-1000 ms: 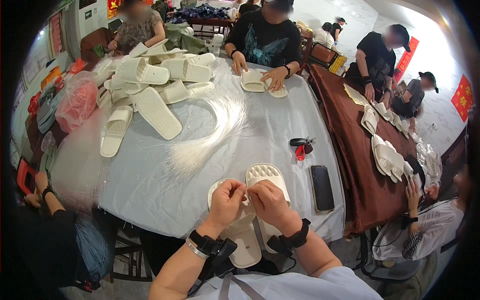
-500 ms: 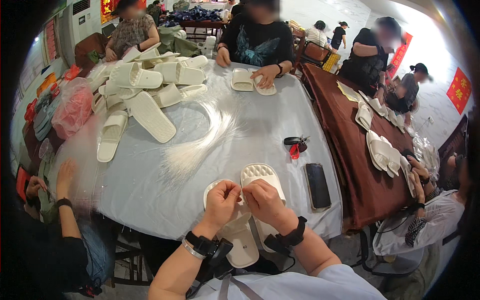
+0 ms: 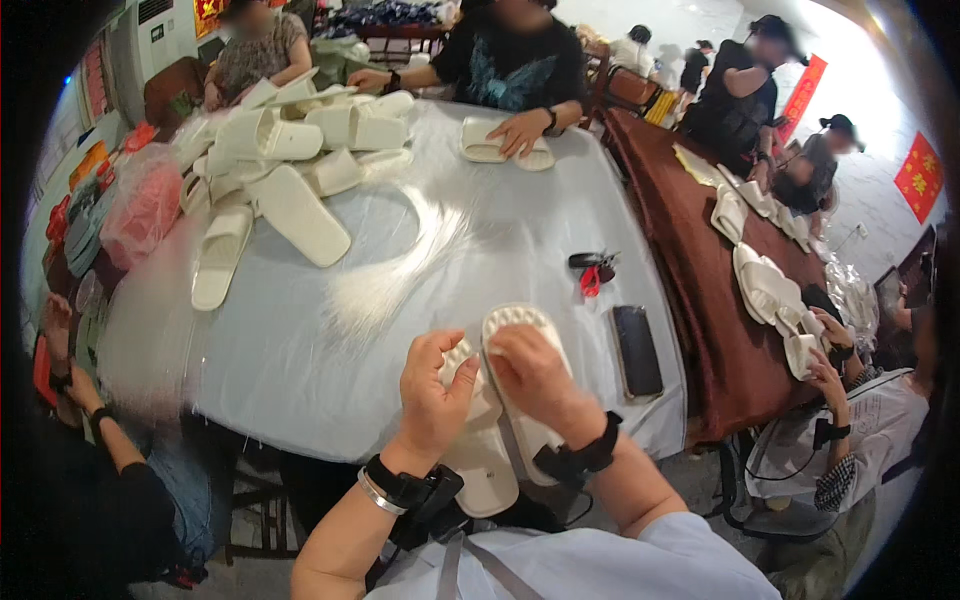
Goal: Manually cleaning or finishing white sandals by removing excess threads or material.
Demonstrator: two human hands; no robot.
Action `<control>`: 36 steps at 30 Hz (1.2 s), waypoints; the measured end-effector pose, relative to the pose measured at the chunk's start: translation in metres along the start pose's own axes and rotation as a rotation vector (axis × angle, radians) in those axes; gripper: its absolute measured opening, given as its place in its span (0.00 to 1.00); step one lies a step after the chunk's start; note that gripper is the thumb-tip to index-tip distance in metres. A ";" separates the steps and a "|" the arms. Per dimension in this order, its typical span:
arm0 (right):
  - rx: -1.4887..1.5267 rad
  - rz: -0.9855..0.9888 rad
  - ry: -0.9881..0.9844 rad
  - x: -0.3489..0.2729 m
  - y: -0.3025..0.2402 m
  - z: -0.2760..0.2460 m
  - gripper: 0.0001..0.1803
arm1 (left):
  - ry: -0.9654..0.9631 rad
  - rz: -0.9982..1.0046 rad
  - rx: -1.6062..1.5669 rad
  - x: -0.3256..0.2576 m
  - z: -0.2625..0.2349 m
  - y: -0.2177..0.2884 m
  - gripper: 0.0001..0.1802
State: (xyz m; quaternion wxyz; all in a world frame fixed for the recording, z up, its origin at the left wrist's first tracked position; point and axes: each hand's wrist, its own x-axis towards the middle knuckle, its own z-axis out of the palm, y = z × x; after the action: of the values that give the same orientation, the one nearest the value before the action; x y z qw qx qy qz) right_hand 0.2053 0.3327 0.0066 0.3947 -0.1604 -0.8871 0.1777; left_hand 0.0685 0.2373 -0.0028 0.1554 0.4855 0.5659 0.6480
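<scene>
Two off-white slippers lie side by side at the near edge of the table: a left one (image 3: 482, 478) and a right one (image 3: 508, 318) with a bumpy footbed. Above the left slipper, my left hand (image 3: 432, 395) has curved fingers with the thumb apart, and nothing shows in it. Over the upper part of the right slipper is my right hand (image 3: 535, 375), its fingers drawn together and slightly blurred. Whatever they pinch, if anything, is hidden. Farther ahead lies a loose bundle of thin white strands (image 3: 435, 230).
Heaped slippers (image 3: 300, 205) cover the far left of the table. A phone (image 3: 637, 350) and keys (image 3: 596, 268) lie at right. Across the table, a person's hand (image 3: 522, 132) rests on a slipper. People sit at both sides; a brown-covered table (image 3: 670, 270) adjoins at right.
My hands, pinched close together before, have moved apart, and the left thumb and fingers have spread. The person opposite has reached one arm toward the heap.
</scene>
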 end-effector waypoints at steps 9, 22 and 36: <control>-0.313 0.154 -0.127 -0.021 0.023 -0.073 0.16 | -0.525 0.201 0.270 -0.058 -0.034 0.044 0.16; -0.399 0.246 -0.207 -0.060 0.020 -0.051 0.16 | -0.492 -0.020 0.670 -0.056 0.038 0.020 0.46; -0.106 -0.028 -0.094 -0.015 -0.049 -0.056 0.19 | -0.027 0.078 0.443 -0.003 -0.085 0.045 0.44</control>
State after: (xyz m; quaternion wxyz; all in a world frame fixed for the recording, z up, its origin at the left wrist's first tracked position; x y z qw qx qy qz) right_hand 0.2499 0.2933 0.0536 0.3461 -0.1604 -0.9149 0.1323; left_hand 0.0174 0.1720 0.0458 0.0273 0.5378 0.6731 0.5069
